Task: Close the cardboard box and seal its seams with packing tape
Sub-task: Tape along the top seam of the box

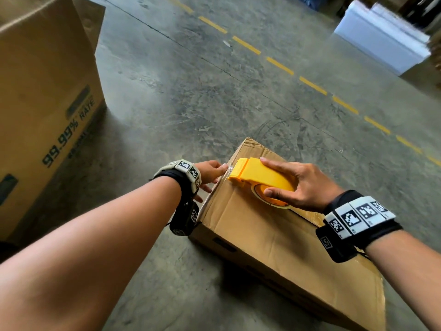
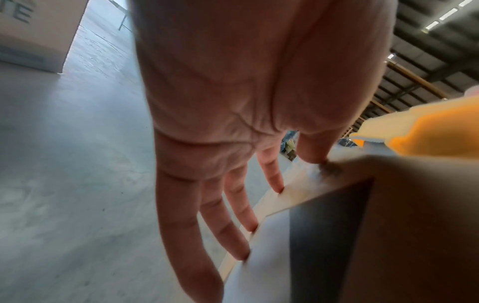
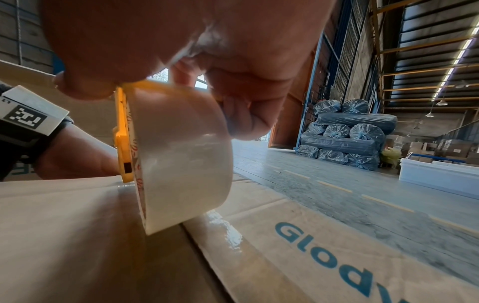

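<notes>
A closed cardboard box (image 1: pixel 274 235) sits on the concrete floor (image 1: pixel 191 91), its top flaps folded flat so nothing inside shows. The right hand (image 1: pixel 296 185) is wrapped around a yellow tape dispenser (image 1: pixel 260 174) that rests on the box top near the far left edge, thumb on the near side and fingers laid over the hood. The roll of clear tape (image 3: pixel 181 155) in it touches the cardboard right on the centre seam, and a glossy strip of tape already lies along that seam toward the camera in the right wrist view. The left hand (image 1: pixel 210 172) is at the box's left edge with straight fingers (image 2: pixel 233 221) spread down the side wall and the thumb pressing on the top corner edge, just beside the dispenser's nose; it holds nothing. In the head view a bit of crinkled clear tape shows between that thumb and the dispenser. A larger printed carton (image 1: pixel 43 111) stands well apart to the left, its top cut off by the frame, so what it holds cannot be seen. Blue lettering on the box top is cut off by the frame in the right wrist view. The left wrist view is blurred, and the box side there is hard to make out. Dark wrapped bundles (image 3: pixel 344 133) are stacked far off by a wall.
</notes>
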